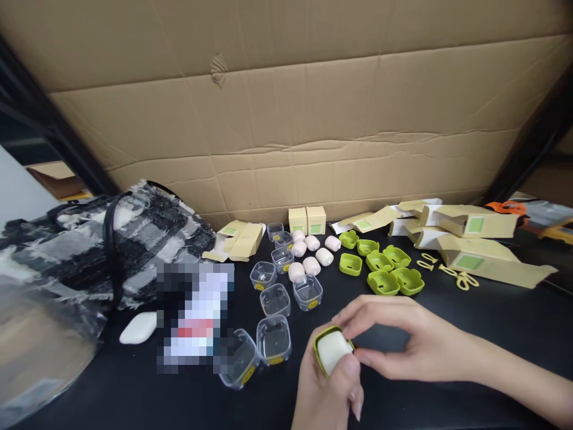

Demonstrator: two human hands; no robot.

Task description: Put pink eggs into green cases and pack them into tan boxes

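Note:
My left hand (pixel 333 379) is wrapped round a small green case (pixel 319 352) with a rounded white block (pixel 333 351) sitting in it, and its thumb presses on the block's lower edge. From the right, my right hand (pixel 389 334) reaches over with thumb and fingers closed at the case's right edge. What lies right between those fingertips is partly hidden. Beyond the hands lie several more green cases (pixel 350 264). Several pale rounded blocks (pixel 311 266) are grouped to their left. Clear plastic cups (pixel 274 340) with yellow stickers stand left of my hands.
Opened cartons (pixel 474 251) lie at the back right, near cream-coloured loops (pixel 466 280). Two small closed boxes (pixel 316 221) stand against the cardboard wall (pixel 286 107). On the left are a shaggy checked bag (pixel 147 245), a white rounded object (pixel 138 328) and a clear plastic bag (pixel 45 352).

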